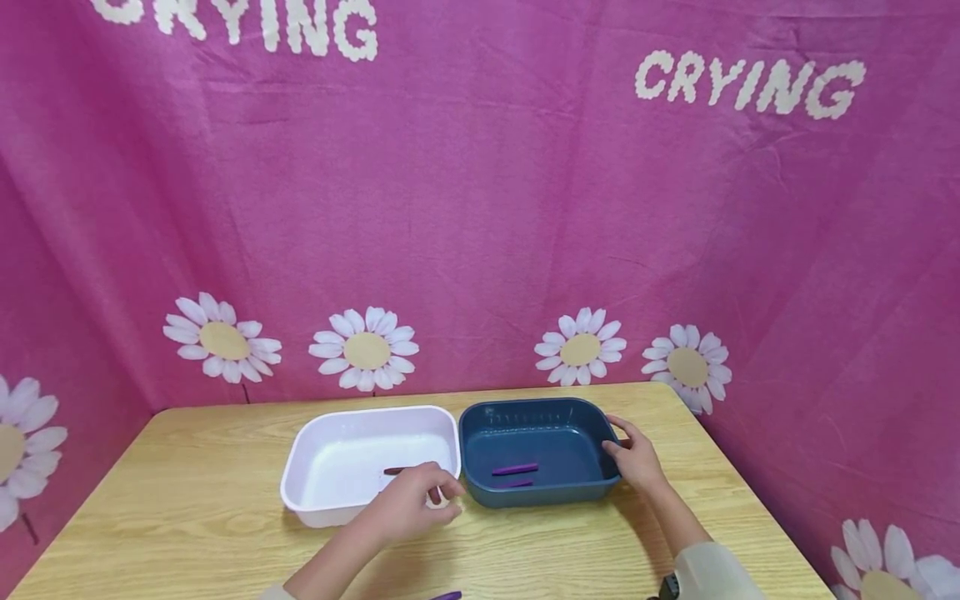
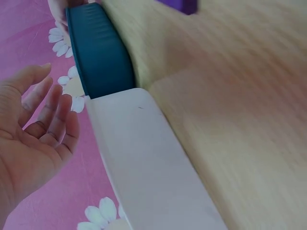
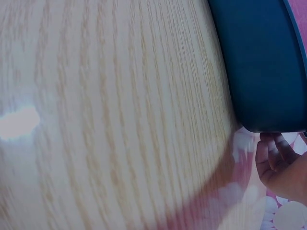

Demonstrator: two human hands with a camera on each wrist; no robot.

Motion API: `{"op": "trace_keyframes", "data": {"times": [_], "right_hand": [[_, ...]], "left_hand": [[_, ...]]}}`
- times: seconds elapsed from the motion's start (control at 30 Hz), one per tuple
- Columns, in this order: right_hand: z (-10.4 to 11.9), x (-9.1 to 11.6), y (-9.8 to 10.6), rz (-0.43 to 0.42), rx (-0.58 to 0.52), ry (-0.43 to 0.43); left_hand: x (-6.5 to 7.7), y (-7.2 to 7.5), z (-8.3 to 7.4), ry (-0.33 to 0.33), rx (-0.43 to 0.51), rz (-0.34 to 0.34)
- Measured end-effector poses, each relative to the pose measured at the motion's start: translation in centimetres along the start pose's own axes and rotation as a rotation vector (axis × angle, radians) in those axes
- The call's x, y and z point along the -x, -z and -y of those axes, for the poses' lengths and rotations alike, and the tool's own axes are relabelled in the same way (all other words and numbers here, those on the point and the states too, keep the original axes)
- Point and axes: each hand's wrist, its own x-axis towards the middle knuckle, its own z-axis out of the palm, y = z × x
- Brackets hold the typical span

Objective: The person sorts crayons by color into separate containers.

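Observation:
My right hand (image 1: 637, 460) grips the right end of a dark blue plastic basin (image 1: 543, 498), with the thumb at the rim and fingers against the outside wall. Inside that basin lie two slim purple sticks, one behind (image 1: 515, 469) and one in front (image 1: 514, 483); their exact kind is unclear. My left hand (image 1: 414, 502) hovers by the front right corner of a white basin (image 1: 318, 517), its fingers loosely bent with nothing between them. A dark reddish stick (image 1: 393, 471) shows in the white basin, partly hidden behind this hand.
Both basins stand side by side on a wood-grain table (image 1: 217, 492). Another purple piece (image 1: 447, 596) is cut off at the near edge of the head view. A pink cloth (image 1: 480, 208) with daisies and lettering hangs behind and beside the table.

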Motion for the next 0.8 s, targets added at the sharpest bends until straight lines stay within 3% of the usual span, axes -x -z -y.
{"op": "trace_keyframes", "data": {"times": [0.5,0.63,0.8], "right_hand": [[0.3,-0.2,-0.1,-0.003,-0.009,-0.01],[0.4,-0.1,-0.1,-0.005,-0.007,-0.005],[0.3,0.0,0.0,0.005,-0.008,-0.01]], "left_hand": [[5.8,0.2,2.7,0.041,0.056,0.112],[6.7,0.3,3.2,0.109,0.09,0.145],[7.3,0.2,3.8,0.146,0.148,0.206]]}}
